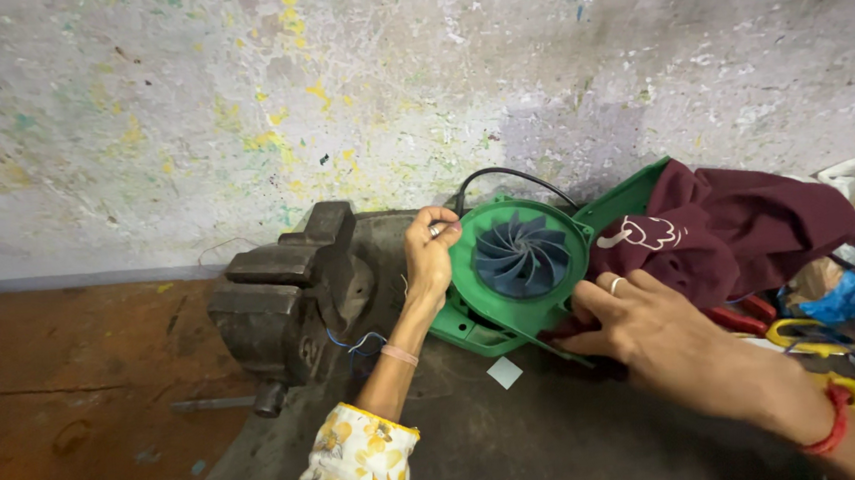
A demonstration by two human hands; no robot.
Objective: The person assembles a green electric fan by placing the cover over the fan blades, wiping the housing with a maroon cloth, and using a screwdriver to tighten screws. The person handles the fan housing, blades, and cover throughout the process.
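A green plastic blower housing (472,297) with a dark blue fan wheel (521,255) lies on the dark workbench (521,434), tilted toward me. My left hand (431,255) grips the housing's upper left rim, fingers curled over the edge. My right hand (634,326) rests on the housing's lower right edge, fingertips pressing near a red part underneath. A black cable (513,174) loops out from behind the housing's top.
A heavy rusty bench vise (286,290) stands just left of the housing. A maroon cloth (738,228) covers the housing's right end. Plastic bags and yellow and red handled tools (805,329) pile up at the right. A small white scrap (504,372) lies on the bench.
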